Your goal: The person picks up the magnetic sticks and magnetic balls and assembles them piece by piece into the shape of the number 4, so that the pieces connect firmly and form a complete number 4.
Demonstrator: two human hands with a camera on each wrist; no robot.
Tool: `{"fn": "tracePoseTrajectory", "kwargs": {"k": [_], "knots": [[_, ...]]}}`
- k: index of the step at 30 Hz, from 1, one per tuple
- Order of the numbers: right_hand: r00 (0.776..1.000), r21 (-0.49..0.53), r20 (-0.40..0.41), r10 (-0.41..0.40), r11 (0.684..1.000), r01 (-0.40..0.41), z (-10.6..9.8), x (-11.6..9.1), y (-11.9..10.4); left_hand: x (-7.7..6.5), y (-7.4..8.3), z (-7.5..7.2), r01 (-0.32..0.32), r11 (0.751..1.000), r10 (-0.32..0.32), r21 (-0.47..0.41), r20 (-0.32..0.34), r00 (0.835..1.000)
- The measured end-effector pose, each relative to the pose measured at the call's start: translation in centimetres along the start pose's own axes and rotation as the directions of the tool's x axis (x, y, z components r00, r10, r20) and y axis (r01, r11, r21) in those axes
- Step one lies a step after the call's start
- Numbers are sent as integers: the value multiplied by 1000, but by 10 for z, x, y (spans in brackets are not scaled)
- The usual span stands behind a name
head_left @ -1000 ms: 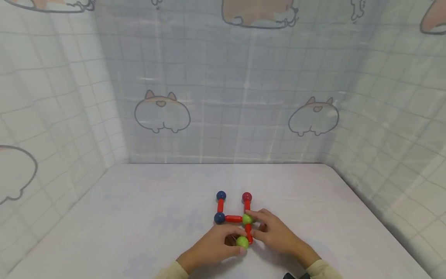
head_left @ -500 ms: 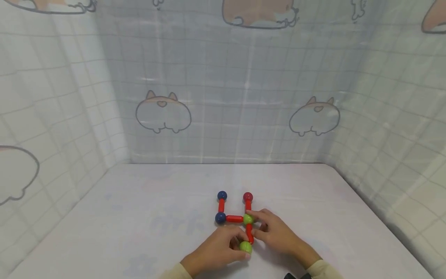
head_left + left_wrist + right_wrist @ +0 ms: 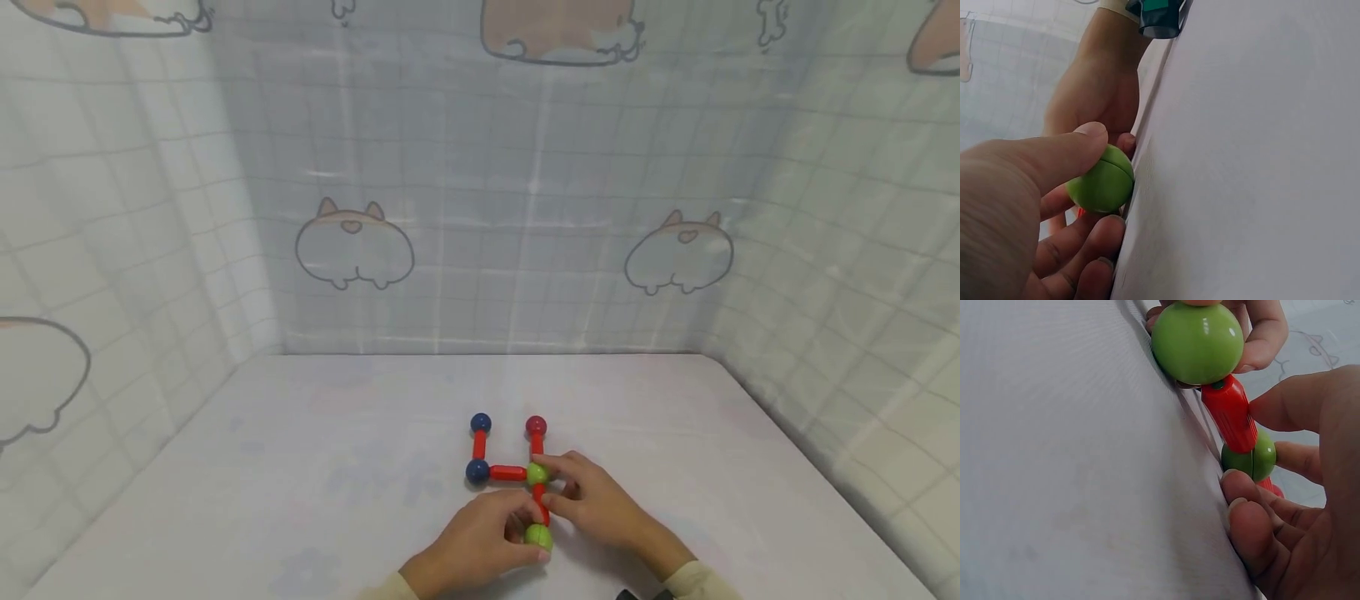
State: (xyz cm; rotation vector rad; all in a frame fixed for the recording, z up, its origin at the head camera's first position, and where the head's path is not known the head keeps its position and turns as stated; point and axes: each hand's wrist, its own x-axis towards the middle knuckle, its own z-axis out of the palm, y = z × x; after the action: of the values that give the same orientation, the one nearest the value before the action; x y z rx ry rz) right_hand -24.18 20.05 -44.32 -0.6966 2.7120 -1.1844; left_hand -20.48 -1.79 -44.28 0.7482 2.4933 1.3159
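Red rods and coloured balls from a ball-and-rod building set form a flat frame on the table. My left hand (image 3: 487, 533) pinches a green ball (image 3: 1102, 180) between thumb and fingers at the frame's near end. In the right wrist view this ball meets the end of a red rod (image 3: 1230, 414). My right hand (image 3: 596, 504) steadies the frame, its thumb on that rod and its index finger on the second green ball (image 3: 1251, 456). From that joint, another red rod (image 3: 508, 473) runs left to a blue ball (image 3: 477, 472).
A second blue ball (image 3: 481, 423) and a crimson ball (image 3: 536, 427) cap the frame's two far rods. The table (image 3: 337, 467) has a pale cloth. Grid-patterned curtains with cartoon dogs (image 3: 480, 208) enclose its back and sides.
My left hand has moved slightly right and nearer the body with its green ball, bringing the ball to the rod's near end. My right hand has kept its place on the frame.
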Motion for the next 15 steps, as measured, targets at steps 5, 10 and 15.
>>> {"fn": "tracePoseTrajectory", "kwargs": {"k": [5,10,15], "knots": [[1000,-9,-3,-9,1000,9,-1,0,0,1,0,2,0,1000,0,10,-11,1000],[1000,-9,-7,-13,1000,13,-2,-1,-2,1,2,2,-4,1000,4,10,-15,1000],[1000,-3,-13,-4,1000,4,-3,-1,-2,2,2,3,-5,1000,5,20,-18,1000]]}}
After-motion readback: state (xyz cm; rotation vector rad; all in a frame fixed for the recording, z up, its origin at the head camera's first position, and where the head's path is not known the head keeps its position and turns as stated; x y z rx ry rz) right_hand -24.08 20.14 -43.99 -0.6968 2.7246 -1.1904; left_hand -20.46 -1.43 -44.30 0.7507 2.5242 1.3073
